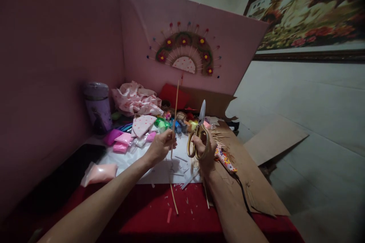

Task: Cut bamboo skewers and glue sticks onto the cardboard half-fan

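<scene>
My left hand (pixel 162 146) is closed around a thin wooden stick (pixel 176 102), which stands nearly upright in a pinch. In my right hand (pixel 207 150) is a pair of scissors (pixel 202 112) with gold-coloured handles. The blades point up and look shut, and my fingers are through the handle loops. The scissors and the stick are apart. Below my hands, another thin stick (pixel 174 199) extends over the red cloth, and one more stick (pixel 206 194) lies near my right wrist. White paper (pixel 131 167) with small offcuts lies underneath.
A flower-patterned glue gun (pixel 225 159) with a black cord rests on cardboard (pixel 256 190) at right. Pink packets (pixel 121 142), crumpled dotted fabric (pixel 137 98) and a purple tumbler (pixel 98 108) stand at left. A decorated fan shape (pixel 185 51) is on the pink back panel.
</scene>
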Tool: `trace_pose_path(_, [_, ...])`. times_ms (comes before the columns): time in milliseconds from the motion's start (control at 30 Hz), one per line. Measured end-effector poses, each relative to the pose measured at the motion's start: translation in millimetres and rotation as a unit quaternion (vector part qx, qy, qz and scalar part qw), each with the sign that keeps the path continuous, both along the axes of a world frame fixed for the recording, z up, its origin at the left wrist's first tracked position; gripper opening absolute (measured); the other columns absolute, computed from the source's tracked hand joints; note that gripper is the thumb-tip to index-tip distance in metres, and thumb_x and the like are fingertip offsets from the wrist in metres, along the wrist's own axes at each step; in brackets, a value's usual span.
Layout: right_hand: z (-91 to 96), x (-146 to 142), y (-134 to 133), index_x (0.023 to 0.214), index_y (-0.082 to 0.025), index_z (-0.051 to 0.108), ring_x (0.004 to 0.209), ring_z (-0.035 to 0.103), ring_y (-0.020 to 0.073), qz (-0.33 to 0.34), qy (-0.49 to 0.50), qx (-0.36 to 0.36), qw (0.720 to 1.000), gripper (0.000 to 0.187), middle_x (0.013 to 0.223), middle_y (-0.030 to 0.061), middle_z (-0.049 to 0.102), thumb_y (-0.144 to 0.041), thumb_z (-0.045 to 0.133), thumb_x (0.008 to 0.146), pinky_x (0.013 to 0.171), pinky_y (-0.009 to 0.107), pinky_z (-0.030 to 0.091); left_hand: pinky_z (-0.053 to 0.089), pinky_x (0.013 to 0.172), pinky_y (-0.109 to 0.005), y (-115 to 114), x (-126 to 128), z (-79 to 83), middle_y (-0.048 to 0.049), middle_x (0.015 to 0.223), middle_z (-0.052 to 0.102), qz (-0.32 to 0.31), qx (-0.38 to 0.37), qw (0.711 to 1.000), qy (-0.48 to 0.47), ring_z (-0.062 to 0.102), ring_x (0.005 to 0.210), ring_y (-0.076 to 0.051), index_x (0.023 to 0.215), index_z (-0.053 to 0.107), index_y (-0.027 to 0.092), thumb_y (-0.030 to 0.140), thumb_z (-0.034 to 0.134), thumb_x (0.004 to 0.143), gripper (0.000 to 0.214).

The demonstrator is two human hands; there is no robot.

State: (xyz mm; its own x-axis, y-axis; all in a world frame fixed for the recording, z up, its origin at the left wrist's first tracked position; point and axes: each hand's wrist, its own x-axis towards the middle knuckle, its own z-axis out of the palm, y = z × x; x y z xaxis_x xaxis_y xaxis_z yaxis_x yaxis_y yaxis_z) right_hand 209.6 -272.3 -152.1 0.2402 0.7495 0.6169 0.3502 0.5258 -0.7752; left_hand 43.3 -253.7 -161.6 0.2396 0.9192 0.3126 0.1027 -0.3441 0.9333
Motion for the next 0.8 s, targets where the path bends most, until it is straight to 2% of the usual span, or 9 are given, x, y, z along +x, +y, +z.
trace_pose_path(100, [0.2,-5.1,-3.8,0.102,-0.022,0.053,0.059,0.052,0.0136,0.017,0.042,0.008,0.999,0.024,0.073,-0.0013,0.055,-0.027,0.054,0.078,0.056,0.026,0.045,0.047,0.056,-0.025,-1.7,-0.1,-2.6,-0.0026,0.065,0.064,-0.005,-0.019,1.000,-0.016,0.064,0.063,-0.017,0.075,0.050,0.020,0.026,0.057,0.075,0.010])
trace_pose_path(167, [-0.8,-8.8,-4.0,0.101,-0.022,0.051,0.057,0.055,0.0130,0.061,0.090,-0.012,0.994,0.024,0.076,-0.0004,0.059,-0.027,0.055,0.078,0.051,0.025,0.046,0.046,0.057,-0.024,-3.1,0.0,-3.2,-0.0017,0.065,0.064,-0.002,-0.009,1.000,-0.018,0.063,0.063,-0.015,0.076,0.050,0.020,0.026,0.056,0.076,0.009])
trace_pose_path(233, [-2.9,-12.0,-1.8,0.091,-0.021,0.053,0.047,0.053,0.0118,0.127,0.141,-0.065,0.980,0.016,0.067,-0.0013,0.059,-0.030,0.056,0.078,0.041,0.023,0.043,0.045,0.059,-0.022,-3.5,0.0,-4.4,-0.0010,0.066,0.063,0.013,0.024,1.000,-0.016,0.062,0.064,-0.014,0.077,0.051,0.019,0.025,0.054,0.078,0.007])
trace_pose_path(333, [-5.2,-15.6,2.6,0.074,-0.019,0.052,0.033,0.041,0.0087,0.185,0.193,-0.118,0.956,0.014,0.046,-0.0065,0.047,-0.033,0.057,0.076,0.032,0.021,0.035,0.043,0.058,-0.021,-1.0,-0.4,-8.0,0.0003,0.065,0.062,0.025,0.061,0.998,0.007,0.059,0.062,-0.012,0.076,0.051,0.019,0.023,0.052,0.079,0.005])
trace_pose_path(500, [-1.4,-14.9,3.3,0.084,-0.020,0.050,0.038,0.049,0.0075,0.135,0.213,-0.042,0.967,0.022,0.057,-0.0068,0.054,-0.029,0.065,0.071,0.034,0.017,0.039,0.043,0.054,-0.020,5.1,-1.5,-13.6,0.0020,0.059,0.056,0.004,0.033,0.999,0.023,0.059,0.059,-0.011,0.070,0.050,0.018,0.021,0.054,0.075,0.007])
trace_pose_path(667, [-5.5,-9.0,7.7,0.092,-0.020,0.049,0.026,0.033,0.0032,0.212,0.273,-0.156,0.925,0.030,0.050,-0.0106,0.048,-0.037,0.065,0.072,0.025,0.015,0.027,0.044,0.053,-0.021,7.5,-2.4,-15.5,0.0006,0.059,0.058,-0.005,-0.017,1.000,-0.013,0.060,0.058,-0.012,0.073,0.052,0.017,0.028,0.057,0.075,0.012])
trace_pose_path(800, [-11.0,-11.8,10.2,0.096,-0.022,0.049,0.027,0.034,0.0029,0.199,0.263,-0.132,0.935,0.037,0.048,-0.0114,0.051,-0.035,0.071,0.069,0.025,0.012,0.026,0.043,0.053,-0.020,7.9,-3.6,-16.2,0.0007,0.059,0.058,-0.010,-0.008,1.000,-0.013,0.058,0.057,-0.011,0.070,0.053,0.016,0.024,0.057,0.073,0.010])
